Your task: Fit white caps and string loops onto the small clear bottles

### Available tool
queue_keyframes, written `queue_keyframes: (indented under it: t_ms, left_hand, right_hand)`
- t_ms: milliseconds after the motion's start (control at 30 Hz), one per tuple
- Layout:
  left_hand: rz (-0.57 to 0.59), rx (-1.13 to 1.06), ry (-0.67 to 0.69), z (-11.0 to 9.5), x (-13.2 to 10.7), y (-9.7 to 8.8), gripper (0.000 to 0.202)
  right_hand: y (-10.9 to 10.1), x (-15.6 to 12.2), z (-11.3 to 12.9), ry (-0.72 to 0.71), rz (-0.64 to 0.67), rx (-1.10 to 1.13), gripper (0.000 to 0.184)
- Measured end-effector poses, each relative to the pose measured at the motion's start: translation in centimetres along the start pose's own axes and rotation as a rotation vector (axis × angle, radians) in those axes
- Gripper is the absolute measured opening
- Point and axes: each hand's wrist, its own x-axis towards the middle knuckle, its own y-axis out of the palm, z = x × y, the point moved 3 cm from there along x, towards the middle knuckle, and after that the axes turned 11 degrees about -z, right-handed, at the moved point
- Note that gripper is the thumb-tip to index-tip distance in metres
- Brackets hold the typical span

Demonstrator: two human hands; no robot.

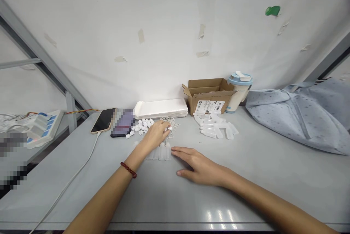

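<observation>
Grey desk point(251, 157) carried a box point(208, 98) near its back edge; left hand point(156, 133) arched, pinching a white piece point(170, 128); right hand point(198, 166) rested, fingers outstretched.

translucent sleeves point(167, 152): lying aligned | white pieces point(149, 122): clustered | strings point(173, 121): tangled

- Place type: apparently a workshop;
- grey table point(259, 186), metal frame point(51, 67);
- power strip point(50, 129) at left;
- labelled carton point(209, 99); piles of white parts point(141, 132), clear sleeves point(229, 132)
</observation>
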Motion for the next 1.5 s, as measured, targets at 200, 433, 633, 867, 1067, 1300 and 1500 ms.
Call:
queue_keyframes:
  t_ms: [200, 433, 633, 867, 1067, 1300, 1500]
  left_hand:
    - [0.003, -0.053, 0.01, 0.4, 0.0, 0.3, 0.018]
    - [-0.039, -0.096, 0.017, 0.5, 0.1, 0.2, 0.02]
    - [-0.192, -0.139, -0.063, 1.2, 0.3, -0.5, 0.017]
    - [-0.336, 0.158, -0.097, 3.2, 0.0, -2.4, 0.021]
    - [-0.037, -0.064, 0.037, 0.7, -0.2, -0.4, 0.023]
    - [0.041, -0.111, -0.033, 0.8, -0.3, 0.3, 0.022]
    - [-0.243, 0.016, -0.048, 2.0, -0.1, -1.7, 0.025]
  right_hand:
    - [0.0, 0.0, 0.1, 0.006, 0.016, -0.024, 0.06]
    - [-0.1, 0.0, 0.0, 0.0, 0.006, -0.004, 0.059]
    - [-0.2, -0.1, 0.0, 0.005, 0.012, 0.005, 0.059]
    - [-0.3, -0.2, -0.2, 0.0, -0.02, 0.04, 0.054]
    - [-0.9, 0.1, -0.7, -0.053, -0.13, 0.047, 0.045]
    - [-1.9, 0.2, -2.0, -0.046, -0.235, -0.035, 0.04]
    - [-4.1, 0.2, -0.4, -0.059, -0.38, -0.042, 0.034]
